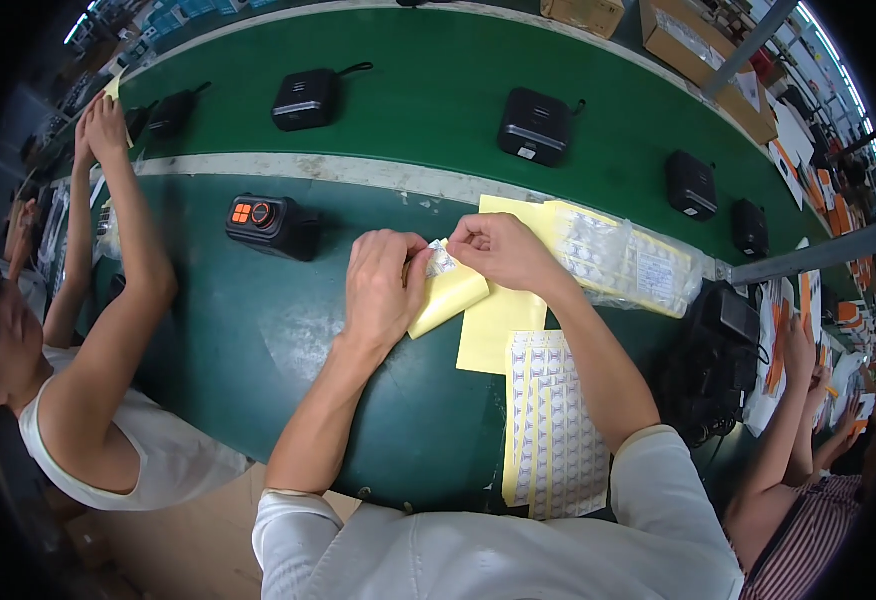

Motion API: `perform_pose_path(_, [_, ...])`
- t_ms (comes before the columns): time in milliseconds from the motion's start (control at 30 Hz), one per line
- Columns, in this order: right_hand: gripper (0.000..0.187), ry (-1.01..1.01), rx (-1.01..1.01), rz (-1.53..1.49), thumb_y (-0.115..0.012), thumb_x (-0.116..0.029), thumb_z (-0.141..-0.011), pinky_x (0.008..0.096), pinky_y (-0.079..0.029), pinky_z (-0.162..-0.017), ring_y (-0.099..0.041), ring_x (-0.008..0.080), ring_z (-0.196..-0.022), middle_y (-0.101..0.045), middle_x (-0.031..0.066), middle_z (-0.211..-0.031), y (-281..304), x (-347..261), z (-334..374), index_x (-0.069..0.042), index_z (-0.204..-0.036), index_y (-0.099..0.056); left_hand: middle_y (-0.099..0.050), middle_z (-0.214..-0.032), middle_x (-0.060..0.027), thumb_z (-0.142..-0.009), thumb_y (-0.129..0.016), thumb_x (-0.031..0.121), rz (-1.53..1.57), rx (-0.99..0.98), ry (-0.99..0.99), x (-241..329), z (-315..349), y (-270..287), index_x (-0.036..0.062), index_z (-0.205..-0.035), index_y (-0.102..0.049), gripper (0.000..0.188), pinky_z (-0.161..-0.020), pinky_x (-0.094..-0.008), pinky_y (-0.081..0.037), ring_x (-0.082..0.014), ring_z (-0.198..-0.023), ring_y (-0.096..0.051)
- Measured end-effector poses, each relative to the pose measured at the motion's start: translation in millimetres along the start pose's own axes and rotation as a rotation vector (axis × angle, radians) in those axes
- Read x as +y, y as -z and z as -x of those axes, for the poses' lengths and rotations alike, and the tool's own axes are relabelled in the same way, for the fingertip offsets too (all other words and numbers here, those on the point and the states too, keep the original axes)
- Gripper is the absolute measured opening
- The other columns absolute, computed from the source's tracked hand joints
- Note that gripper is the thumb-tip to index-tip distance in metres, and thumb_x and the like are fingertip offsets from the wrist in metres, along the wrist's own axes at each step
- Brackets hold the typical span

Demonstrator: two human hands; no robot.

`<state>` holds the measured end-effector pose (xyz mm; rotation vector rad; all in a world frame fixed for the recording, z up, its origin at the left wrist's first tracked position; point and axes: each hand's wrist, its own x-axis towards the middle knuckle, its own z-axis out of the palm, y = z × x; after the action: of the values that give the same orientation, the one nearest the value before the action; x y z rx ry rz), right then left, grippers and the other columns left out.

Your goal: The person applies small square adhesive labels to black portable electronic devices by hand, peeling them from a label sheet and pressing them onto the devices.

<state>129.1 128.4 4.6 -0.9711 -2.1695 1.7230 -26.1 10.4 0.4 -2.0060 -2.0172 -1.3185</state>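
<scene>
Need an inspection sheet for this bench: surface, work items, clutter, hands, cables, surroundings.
Surface: green tabletop, pale smudges
Work items: curled yellow sheet with white labels, in the hands
Clutter: label sheets, plastic-wrapped pack, black device with orange buttons
Hands: left hand grips the yellow sheet; right hand pinched at its upper edge, content unclear
Cables: none certain; dark heap at right unclear
Surroundings: black cases beyond the pale rail; co-workers at left and right
</scene>
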Motion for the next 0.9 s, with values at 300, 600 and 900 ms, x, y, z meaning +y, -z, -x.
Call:
perform_pose_path(300, [0.011,-0.014,0.049,0.019,-0.063,-0.009,-0.089,0.0220,-0.046,-0.064,-0.056,0.0056,-0.070,-0.062,0.0007,-0.078,-3.0,7.5,-2.4,0.001,-0.089,-0.064,-0.058,-0.084,-0.0126,-0.075,-0.070,-0.004,-0.098,0.073,-0.206,6.9,-0.4,-2.2,0.0009,-0.088,-0.058,0.018,-0.062,-0.0385,-0.048,-0.0310,-0.074,-0.058])
perform_pose_path(600, [0.031,0.048,0.273,0.665,-0.066,-0.023,-0.085,0.0433,-0.051,-0.082,-0.064,0.0327,-0.094,-0.062,0.0157,-0.103,11.8,-52.5,1.0,-0.002,-0.108,-0.067,-0.062,-0.080,-0.0143,-0.085,-0.063,-0.004,0.142,0.040,-0.041,-2.9,5.4,-4.7,0.0005,-0.091,-0.054,0.011,-0.059,-0.0385,-0.051,-0.0327,-0.066,-0.064])
perform_pose_path(900, [0.081,0.429,0.251,0.793,-0.072,-0.036,-0.079,0.0421,-0.037,-0.110,-0.039,0.0380,-0.135,-0.037,0.0237,-0.147,21.7,-56.2,-177.4,0.000,-0.144,-0.037,-0.063,-0.082,-0.0138,-0.091,-0.059,0.002,0.278,-0.074,0.077,-12.7,8.5,-8.5,0.0015,-0.095,-0.052,0.008,-0.061,-0.0356,-0.052,-0.0278,-0.067,-0.066])
